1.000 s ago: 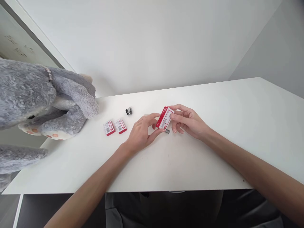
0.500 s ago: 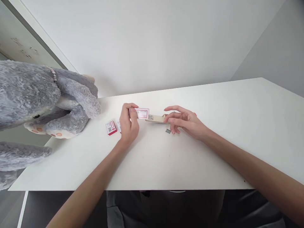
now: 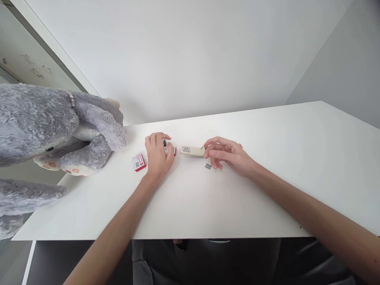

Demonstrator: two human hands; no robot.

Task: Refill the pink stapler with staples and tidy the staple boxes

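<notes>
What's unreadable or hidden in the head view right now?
- Red box sleeve: mostly covered by the left hand.
- Second small red box: hidden behind that hand; only one red box shows.
- Print on the beige tray: too small.
- Grey piece near the right hand: too small to identify.

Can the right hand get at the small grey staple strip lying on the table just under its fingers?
Probably yes: the staple strip lies bare on the table, right beside the right hand, with nothing over it.
</notes>
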